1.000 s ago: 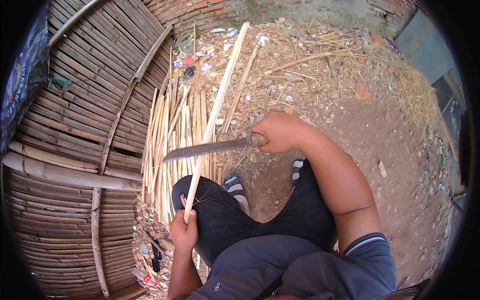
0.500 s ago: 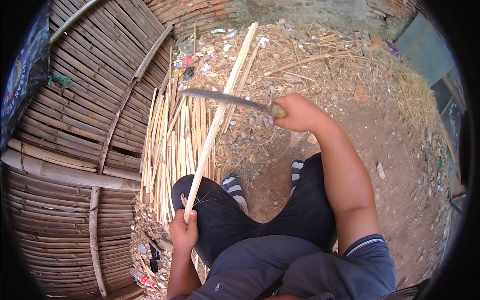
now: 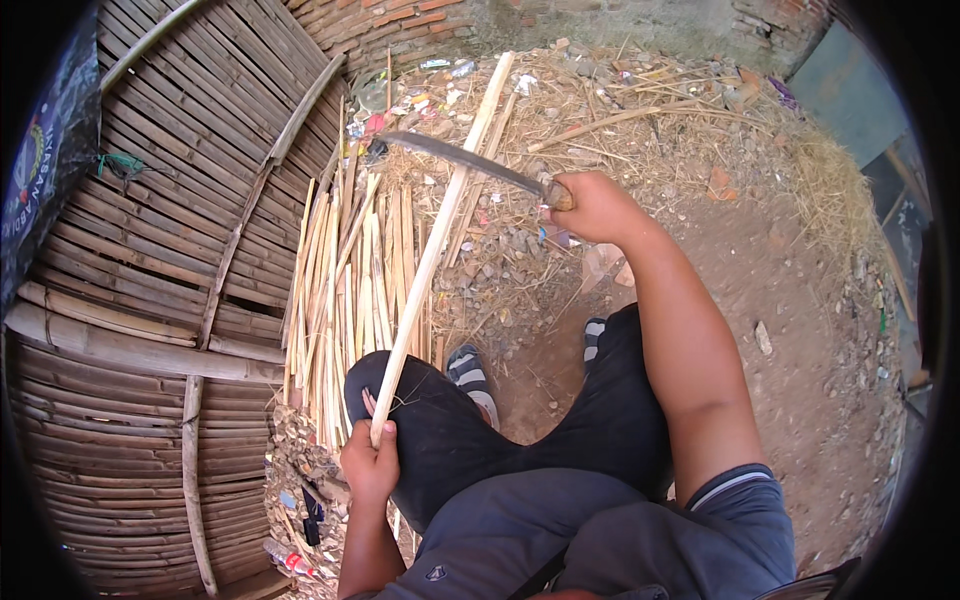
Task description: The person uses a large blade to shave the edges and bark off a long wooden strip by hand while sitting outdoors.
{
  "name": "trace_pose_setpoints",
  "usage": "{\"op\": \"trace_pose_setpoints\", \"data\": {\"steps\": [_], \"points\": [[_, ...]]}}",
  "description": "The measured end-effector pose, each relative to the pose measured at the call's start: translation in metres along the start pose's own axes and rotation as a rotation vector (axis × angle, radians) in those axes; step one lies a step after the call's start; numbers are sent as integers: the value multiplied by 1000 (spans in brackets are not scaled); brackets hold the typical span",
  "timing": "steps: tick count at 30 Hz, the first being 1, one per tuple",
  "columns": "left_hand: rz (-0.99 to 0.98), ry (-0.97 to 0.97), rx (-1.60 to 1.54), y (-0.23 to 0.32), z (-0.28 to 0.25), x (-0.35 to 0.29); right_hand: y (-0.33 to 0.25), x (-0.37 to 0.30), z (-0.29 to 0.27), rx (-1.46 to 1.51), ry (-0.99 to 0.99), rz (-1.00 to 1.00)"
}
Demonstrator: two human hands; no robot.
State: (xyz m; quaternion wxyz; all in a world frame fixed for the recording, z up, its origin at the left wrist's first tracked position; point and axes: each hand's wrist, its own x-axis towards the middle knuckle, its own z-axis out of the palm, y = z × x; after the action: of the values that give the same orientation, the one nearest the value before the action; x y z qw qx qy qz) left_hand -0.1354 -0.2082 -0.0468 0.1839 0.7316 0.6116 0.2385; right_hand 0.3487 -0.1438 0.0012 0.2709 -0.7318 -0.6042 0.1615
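Left hand [image 3: 371, 462], low in the view beside the left knee, clenched around the near end of a long pale bamboo strip [image 3: 440, 235]; the strip rises away from the person at a slant, crossing the left thigh and running up over the littered ground to its far end near the brick wall [image 3: 400, 20]. Right hand [image 3: 592, 207], arm stretched forward, closed around the wooden handle of a long-bladed knife [image 3: 465, 160]; the dark, slightly curved blade points to the person's left and lies across the upper part of the strip, though whether the edge touches the strip cannot be told from this view. Bundle of split bamboo strips [image 3: 345, 290], pale yellow, lying lengthwise on the ground just left of the held strip and next to the left leg. Woven bamboo panel [image 3: 150, 260], braced by thicker poles, filling the left side of the view. Person seated or crouched low, wearing dark trousers, a grey shirt and striped footwear [image 3: 470, 372], with both feet set on bare brown earth. Ground ahead of the knife covered with dry shavings, straw and scraps of coloured litter [image 3: 640, 110]. Further small litter and a plastic bottle lie at the lower left, near the left forearm.
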Motion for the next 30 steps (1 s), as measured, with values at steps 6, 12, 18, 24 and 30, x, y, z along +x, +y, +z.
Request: {"op": "trace_pose_setpoints", "data": {"steps": [6,12,18,24,30], "points": [[-23,-22,-12,-2,2,1,-26,-18,8,-52,-146,-154],[-22,1,-64,-13,4,-2,-72,-36,31,-155,-376,-410],[-7,-10,-65,-8,2,1,-30,-20,-3,2,-197,-208],[-10,-2,-13,-7,1,-1,-25,-18,-14,-117,-42,3],[-11,-7,-81,-6,4,0,-66,-31,20,-206,-422,-334]]}}
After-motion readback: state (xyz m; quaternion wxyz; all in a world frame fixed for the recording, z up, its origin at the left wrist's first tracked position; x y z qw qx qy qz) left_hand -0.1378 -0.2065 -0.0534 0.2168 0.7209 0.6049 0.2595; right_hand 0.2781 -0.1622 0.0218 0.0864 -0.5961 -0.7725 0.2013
